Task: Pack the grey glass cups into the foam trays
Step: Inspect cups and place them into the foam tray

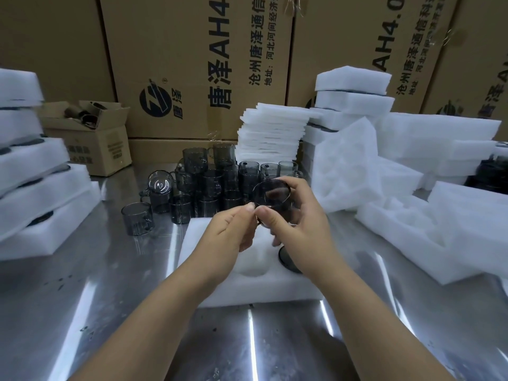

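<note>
Cup (272, 195): your right hand (298, 224) grips it above the tray (247, 288), left hand (233, 232) pinches its rim; a slip could chip it.

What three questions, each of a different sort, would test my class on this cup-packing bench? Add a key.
1. True or false: the held grey glass cup already sits in the foam tray.
2. The loose cups stand: A on the table behind the tray; B in the tray's pockets; C on a shelf.
3. Which hand wraps round the held cup's body?
Key: 1 false; 2 A; 3 the right hand.
</note>
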